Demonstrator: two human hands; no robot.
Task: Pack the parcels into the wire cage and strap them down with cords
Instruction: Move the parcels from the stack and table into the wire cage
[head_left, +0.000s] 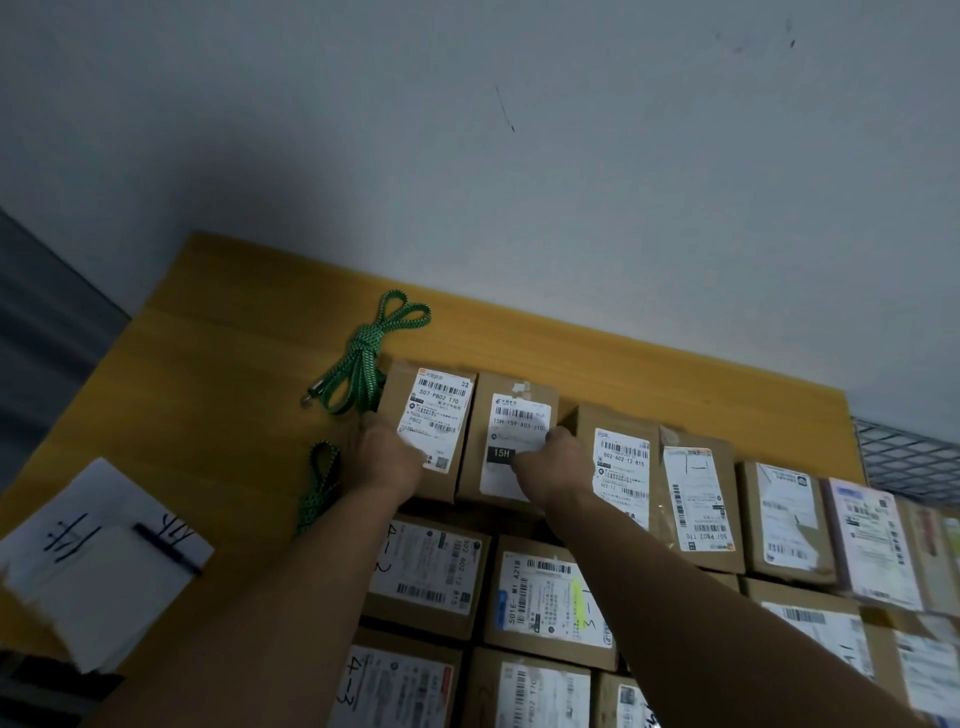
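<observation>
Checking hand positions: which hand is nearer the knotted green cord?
Left. The left hand holds the end parcel just beside the knotted green cord; the right hand holds the 15H parcel, one parcel farther right.

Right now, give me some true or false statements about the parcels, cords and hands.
1. The left hand holds the 507-P802 parcel, the right hand the 15H parcel. True.
2. Cords are stretched over the boxes. False: the green cords lie loose on the table.
3. A pen lies on the papers. True.
4. The cage stands at the left edge. False: the wire cage shows at the right edge.
</observation>
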